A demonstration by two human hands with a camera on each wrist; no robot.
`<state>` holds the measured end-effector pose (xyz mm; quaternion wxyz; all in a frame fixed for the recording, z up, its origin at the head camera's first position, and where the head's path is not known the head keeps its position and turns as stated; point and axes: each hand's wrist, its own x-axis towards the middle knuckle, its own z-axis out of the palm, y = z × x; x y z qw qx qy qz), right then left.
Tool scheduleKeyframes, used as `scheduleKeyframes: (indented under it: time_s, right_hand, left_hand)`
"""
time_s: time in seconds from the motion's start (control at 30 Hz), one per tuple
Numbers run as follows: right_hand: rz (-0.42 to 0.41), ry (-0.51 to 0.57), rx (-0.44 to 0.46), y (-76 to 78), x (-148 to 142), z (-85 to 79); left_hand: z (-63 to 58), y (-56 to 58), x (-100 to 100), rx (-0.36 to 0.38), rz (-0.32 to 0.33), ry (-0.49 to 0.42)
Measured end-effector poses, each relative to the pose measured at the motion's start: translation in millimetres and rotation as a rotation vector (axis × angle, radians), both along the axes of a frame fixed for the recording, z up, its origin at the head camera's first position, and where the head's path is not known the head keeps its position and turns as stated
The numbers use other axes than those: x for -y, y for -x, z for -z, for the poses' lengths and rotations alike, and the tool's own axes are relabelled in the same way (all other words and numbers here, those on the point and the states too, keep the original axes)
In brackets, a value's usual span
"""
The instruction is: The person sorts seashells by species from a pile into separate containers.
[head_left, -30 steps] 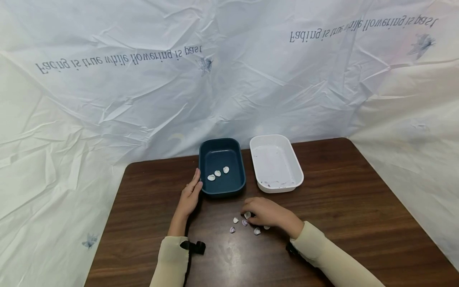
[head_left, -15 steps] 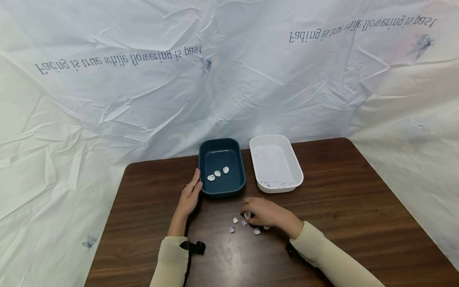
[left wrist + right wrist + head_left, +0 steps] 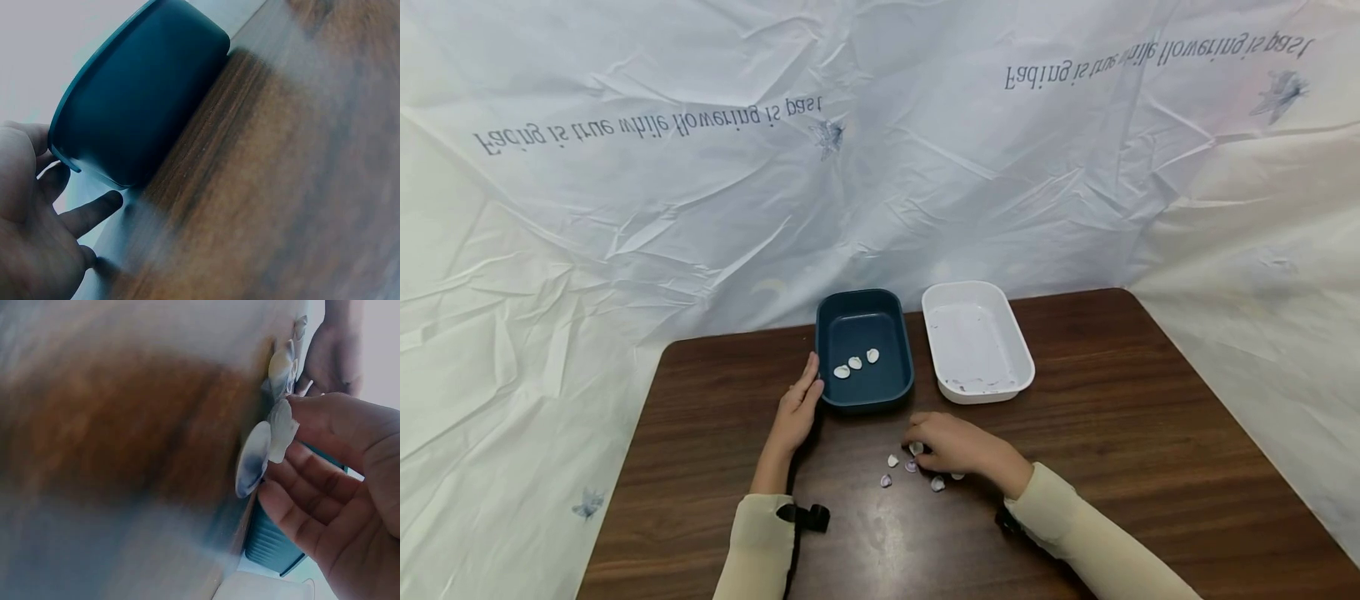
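My left hand rests straight fingers against the left side of a dark blue tray. In the left wrist view, fingertips touch the rim of this blue tray. Three white seashells lie inside it. My right hand is low over the table, pinching a white seashell between thumb and fingers. The right wrist view has that ribbed seashell at my fingertips, with another seashell close beside it. A purplish seashell lies just under my thumb.
A white tray with small dark specks stands right of the blue one. Loose on the brown table lie a small white seashell, a purple seashell and a whitish seashell. A white sheet hangs behind.
My right hand has shifted very slightly left, with the white seashell at its fingertips. The left hand and both trays stay where they were.
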<state>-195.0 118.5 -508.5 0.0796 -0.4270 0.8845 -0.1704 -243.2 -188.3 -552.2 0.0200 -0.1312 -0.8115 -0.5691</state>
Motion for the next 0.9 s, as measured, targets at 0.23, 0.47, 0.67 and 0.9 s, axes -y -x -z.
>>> scheduleKeyframes:
  time_s: [0.23, 0.47, 0.67, 0.9]
  right_hand:
    - [-0.001, 0.033, 0.024, -0.5, 1.2, -5.6]
    - [0.0, 0.04, 0.019, 0.7, 3.6, -19.5]
    - [-0.003, 0.079, 0.07, 4.1, 5.0, -35.3]
    - [-0.019, 0.137, 0.071, 14.6, 6.2, -54.8]
  left_hand:
    - [-2.1, -0.5, 0.7, 0.018, -0.002, 0.008]
    - [-3.2, 0.1, 0.2, 0.018, -0.002, 0.01]
    - [-1.3, -0.5, 1.7, 0.011, -0.003, 0.014]
    - [-1.3, 1.2, 1.2, 0.005, -0.004, -0.003]
